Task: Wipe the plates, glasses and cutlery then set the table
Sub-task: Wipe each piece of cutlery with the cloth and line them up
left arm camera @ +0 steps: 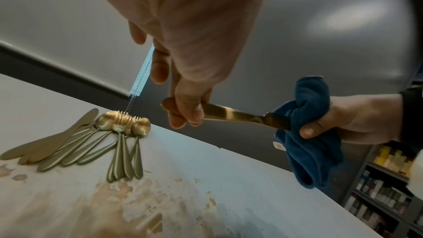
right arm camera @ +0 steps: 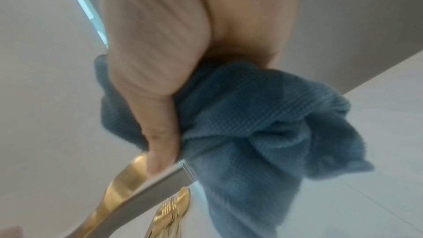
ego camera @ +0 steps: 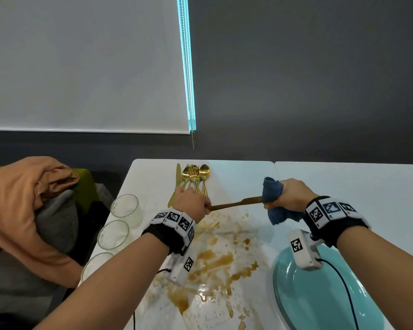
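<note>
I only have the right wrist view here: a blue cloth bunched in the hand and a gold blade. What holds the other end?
Observer: The left hand grips the gold knife by its handle, held above the table.
Reviewer: Is any other cutlery waiting?
Observer: Yes, a pile of gold cutlery lies at the table's far edge.
Reviewer: Is the table clean?
Observer: No, brown spill stains cover the middle, between three glasses and stacked teal plates.
</note>
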Action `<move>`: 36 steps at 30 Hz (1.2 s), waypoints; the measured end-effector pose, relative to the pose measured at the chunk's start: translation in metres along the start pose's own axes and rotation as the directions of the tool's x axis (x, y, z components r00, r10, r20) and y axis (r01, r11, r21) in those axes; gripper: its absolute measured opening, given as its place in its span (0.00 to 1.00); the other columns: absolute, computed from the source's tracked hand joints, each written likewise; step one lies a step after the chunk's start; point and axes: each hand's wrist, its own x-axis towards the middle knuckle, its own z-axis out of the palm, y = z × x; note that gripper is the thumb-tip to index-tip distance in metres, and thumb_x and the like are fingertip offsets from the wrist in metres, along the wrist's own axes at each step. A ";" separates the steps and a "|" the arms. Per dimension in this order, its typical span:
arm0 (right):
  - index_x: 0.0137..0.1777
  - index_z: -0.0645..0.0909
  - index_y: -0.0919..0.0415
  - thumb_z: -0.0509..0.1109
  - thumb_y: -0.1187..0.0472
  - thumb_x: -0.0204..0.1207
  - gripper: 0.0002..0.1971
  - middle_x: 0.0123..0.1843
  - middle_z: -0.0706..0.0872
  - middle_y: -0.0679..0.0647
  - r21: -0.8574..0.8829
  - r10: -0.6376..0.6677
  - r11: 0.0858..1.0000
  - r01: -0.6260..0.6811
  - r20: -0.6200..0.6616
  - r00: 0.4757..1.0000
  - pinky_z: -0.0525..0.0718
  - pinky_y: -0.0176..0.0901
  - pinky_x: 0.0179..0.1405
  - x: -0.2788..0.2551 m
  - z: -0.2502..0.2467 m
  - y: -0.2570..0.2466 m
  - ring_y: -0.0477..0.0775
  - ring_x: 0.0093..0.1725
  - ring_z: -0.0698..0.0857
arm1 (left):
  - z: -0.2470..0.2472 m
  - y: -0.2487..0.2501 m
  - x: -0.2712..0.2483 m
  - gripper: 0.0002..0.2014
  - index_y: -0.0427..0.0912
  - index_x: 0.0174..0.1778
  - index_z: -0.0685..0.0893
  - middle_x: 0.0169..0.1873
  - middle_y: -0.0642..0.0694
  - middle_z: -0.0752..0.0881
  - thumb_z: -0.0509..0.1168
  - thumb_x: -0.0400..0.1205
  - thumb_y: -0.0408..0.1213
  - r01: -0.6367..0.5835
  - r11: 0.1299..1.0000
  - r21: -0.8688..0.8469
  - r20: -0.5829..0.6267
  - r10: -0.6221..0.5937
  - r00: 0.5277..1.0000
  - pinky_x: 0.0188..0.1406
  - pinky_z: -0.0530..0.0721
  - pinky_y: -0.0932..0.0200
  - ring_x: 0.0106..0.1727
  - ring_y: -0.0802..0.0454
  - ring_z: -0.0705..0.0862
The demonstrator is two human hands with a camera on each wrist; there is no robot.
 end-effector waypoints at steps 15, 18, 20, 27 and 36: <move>0.54 0.80 0.62 0.67 0.52 0.79 0.13 0.53 0.86 0.65 0.907 0.083 0.299 -0.298 0.287 0.954 0.82 0.59 0.56 -0.007 0.104 -0.016 0.64 0.57 0.85 | 0.022 0.062 -0.015 0.14 0.33 0.62 0.84 0.59 0.37 0.86 0.62 0.82 0.31 0.332 0.562 -0.758 0.315 -0.130 0.940 0.53 0.83 0.56 0.61 0.40 0.84; 0.53 0.82 0.69 0.77 0.57 0.70 0.17 0.55 0.87 0.69 0.874 0.181 0.395 -0.283 0.228 0.957 0.82 0.61 0.61 0.003 0.107 -0.014 0.65 0.54 0.86 | 0.023 0.067 -0.019 0.14 0.32 0.61 0.84 0.50 0.38 0.87 0.61 0.83 0.32 0.303 0.640 -0.707 0.318 -0.095 0.943 0.61 0.80 0.52 0.56 0.41 0.84; 0.53 0.79 0.72 0.79 0.56 0.66 0.23 0.57 0.86 0.67 0.874 0.268 0.400 -0.275 0.176 0.947 0.80 0.62 0.64 0.014 0.099 -0.007 0.65 0.57 0.84 | 0.030 0.066 -0.022 0.08 0.34 0.49 0.88 0.41 0.42 0.85 0.66 0.80 0.32 0.291 0.617 -0.732 0.312 -0.077 0.947 0.58 0.81 0.52 0.50 0.44 0.83; 0.43 0.78 0.65 0.76 0.59 0.71 0.11 0.55 0.85 0.64 0.913 0.269 0.363 -0.186 0.089 0.959 0.75 0.61 0.70 0.040 0.059 0.005 0.64 0.62 0.82 | 0.019 0.064 -0.015 0.07 0.50 0.34 0.86 0.33 0.53 0.88 0.70 0.77 0.37 0.291 0.531 -0.796 0.309 -0.057 0.949 0.62 0.79 0.50 0.48 0.51 0.84; 0.54 0.79 0.64 0.76 0.51 0.68 0.21 0.57 0.85 0.62 0.914 0.413 0.384 -0.133 -0.041 0.910 0.83 0.56 0.58 0.071 0.014 0.034 0.66 0.60 0.84 | 0.027 0.043 -0.010 0.07 0.44 0.50 0.89 0.46 0.49 0.91 0.70 0.79 0.39 0.303 0.643 -0.703 0.366 -0.038 0.930 0.63 0.80 0.55 0.46 0.59 0.84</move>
